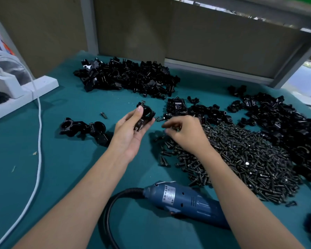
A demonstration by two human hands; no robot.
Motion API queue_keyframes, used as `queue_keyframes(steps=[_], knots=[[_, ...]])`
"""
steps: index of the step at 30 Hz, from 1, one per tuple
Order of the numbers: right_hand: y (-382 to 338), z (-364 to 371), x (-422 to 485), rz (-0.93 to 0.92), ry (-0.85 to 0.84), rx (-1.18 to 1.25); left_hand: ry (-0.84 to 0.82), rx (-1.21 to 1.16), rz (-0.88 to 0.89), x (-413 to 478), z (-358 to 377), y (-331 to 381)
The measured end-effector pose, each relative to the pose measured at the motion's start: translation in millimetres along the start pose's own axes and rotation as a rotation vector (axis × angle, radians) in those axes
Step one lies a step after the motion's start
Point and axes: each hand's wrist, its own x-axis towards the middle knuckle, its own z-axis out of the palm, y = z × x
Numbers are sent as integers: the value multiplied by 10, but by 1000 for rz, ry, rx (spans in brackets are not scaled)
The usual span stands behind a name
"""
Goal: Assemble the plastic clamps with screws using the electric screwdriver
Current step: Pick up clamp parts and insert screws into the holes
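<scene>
Bench point(65, 159): a teal mat is laid over it, and every part and tool is carried on it.
Clamp stock point(126, 76): one black heap is piled at the far centre, and a second heap point(284, 123) is spread along the right edge.
Screw heap point(241, 159): small dark screws are spread to the right of centre, between the right-hand heap and the forearms.
Electric screwdriver point(185, 202): the blue body is laid flat on the bench near the bottom edge, partly under the right forearm; it is held by neither hand.
Finished clamps point(83, 129): a few joined units, judged to be complete, are set down to the left of the hands.
Left hand point(131, 130): it is closed around the clamp in work point(145, 115), which is held clear of the bench with a screw standing at its top.
Right hand point(185, 132): the fingertips are pinched together at the edge of the screw heap; a screw appears to be gripped, though blur prevents certainty.
Handling, clamp: the part is judged light, rigid and smooth; it is best gripped across the flat outer faces, with the screw hole left clear.
Handling, screw: it is judged small, hard and apt to roll; it is best taken by the shank just under the head.
Loose screw point(103, 115): one is left apart on the mat, left of the held clamp.
</scene>
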Motion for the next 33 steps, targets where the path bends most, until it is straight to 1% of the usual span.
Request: queue_keyframes(steps=[2,3,6,8,10,12,14,15,17,19,23,25,28,33], knots=[[-21,75,-1,-18,-151,-162,14,-36,1,-1,-1,8],[-38,103,4,-11,-184,-193,14,-42,2,-1,-1,10],[-45,145,18,5,-155,-228,-4,-30,-6,-14,0,-1],[-29,131,19,-17,-48,-187,-18,-1,-9,-22,5,-13],[-35,74,13,-21,131,21,-29,56,-4,-9,7,-33],[-48,-5,14,23,278,351,-34,113,1,-1,15,-60],[-55,-60,18,46,311,632,-38,159,3,-4,33,-86],[-60,-70,21,41,290,709,-43,180,5,-9,39,-96],[-71,-62,21,33,215,759,-52,224,10,-21,43,-107],[-64,-47,29,30,179,726,-50,254,7,-28,42,-102],[-41,-48,42,13,194,665,-65,242,-2,-28,42,-90],[-39,-61,35,9,175,705,-88,246,-5,-33,46,-87],[-22,-98,26,30,102,785,-104,239,-17,-45,44,-92],[-15,-111,16,5,65,750,-103,197,-45,-44,5,-79]])
